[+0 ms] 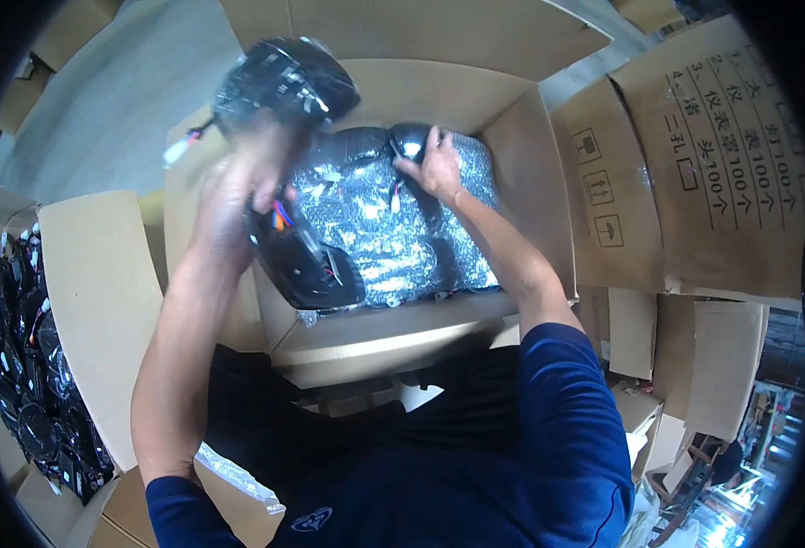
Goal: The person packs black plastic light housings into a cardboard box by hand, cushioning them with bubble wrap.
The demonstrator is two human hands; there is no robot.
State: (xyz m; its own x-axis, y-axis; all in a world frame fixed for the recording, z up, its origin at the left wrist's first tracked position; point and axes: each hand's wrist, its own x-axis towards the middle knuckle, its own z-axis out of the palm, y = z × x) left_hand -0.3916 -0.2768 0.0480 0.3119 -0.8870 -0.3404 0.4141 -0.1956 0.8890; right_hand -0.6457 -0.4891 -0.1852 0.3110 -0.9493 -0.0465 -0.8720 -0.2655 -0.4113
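Observation:
My left hand (224, 196), blurred by motion, is closed on black plastic housings above the left side of an open cardboard box. One black housing (284, 87) in clear wrap sticks up past the fingers, with a white connector (179, 149) dangling from it. Below the same hand hangs another black housing (325, 279), its coloured wires showing. Inside the box, my right hand (437, 166) has thumb and fingers around a glossy black housing (410, 142) near the back wall. Bubble wrap (375, 237) covers much of the layer there.
The cardboard box (530, 173) stands in front of me, flaps raised. At the left, another carton (101, 310) holds a heap of black wired parts (32, 365). A large printed carton (686, 164) is close on the right, with smaller cartons (635, 333) below it.

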